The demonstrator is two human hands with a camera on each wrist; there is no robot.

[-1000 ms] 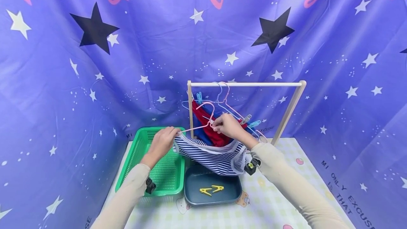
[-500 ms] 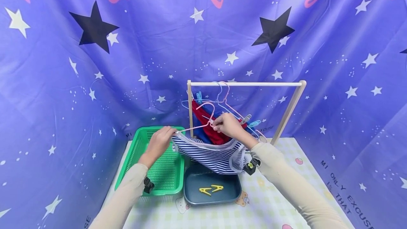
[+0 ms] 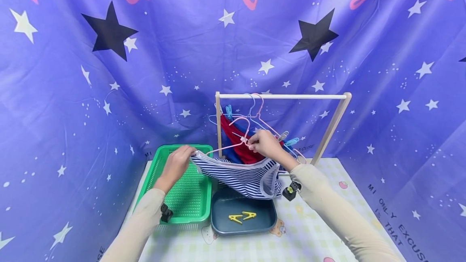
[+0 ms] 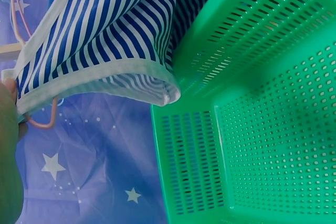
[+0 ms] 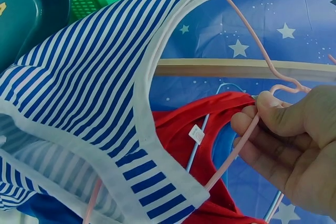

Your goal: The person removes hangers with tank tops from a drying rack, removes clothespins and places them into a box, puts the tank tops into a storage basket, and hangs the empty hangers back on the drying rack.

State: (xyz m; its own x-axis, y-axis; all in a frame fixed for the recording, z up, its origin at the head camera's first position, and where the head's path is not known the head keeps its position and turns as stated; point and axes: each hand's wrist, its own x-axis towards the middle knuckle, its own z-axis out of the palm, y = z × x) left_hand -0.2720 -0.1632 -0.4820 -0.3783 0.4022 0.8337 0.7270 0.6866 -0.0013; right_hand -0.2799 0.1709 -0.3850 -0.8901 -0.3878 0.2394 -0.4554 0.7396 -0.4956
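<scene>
My left hand (image 3: 178, 163) pinches the waistband corner of blue-and-white striped underpants (image 3: 236, 177), drawing it out past the left end of a pink hanger (image 3: 226, 147). In the left wrist view the hanger's bent end shows just below the white trim (image 4: 94, 73). My right hand (image 3: 267, 146) grips the hanger just below its hook, thumb against fingers, as the right wrist view shows. The hanger runs down into the right side of the underpants, which hang tilted between both hands. Behind them, a red garment (image 3: 251, 155) hangs from the rack.
A wooden rack (image 3: 284, 96) carries a blue hanger (image 3: 252, 106) and another pink one, with blue clothespins (image 3: 228, 111) and grey ones clipped on. A green basket (image 3: 208, 197) stands at left. Beside it, a dark tray (image 3: 218, 225) holds two yellow clothespins (image 3: 249, 215).
My left hand has moved left with the waistband corner, which is now pulled beyond the hanger's end and straighter. The hanger and my right hand have shifted slightly right.
</scene>
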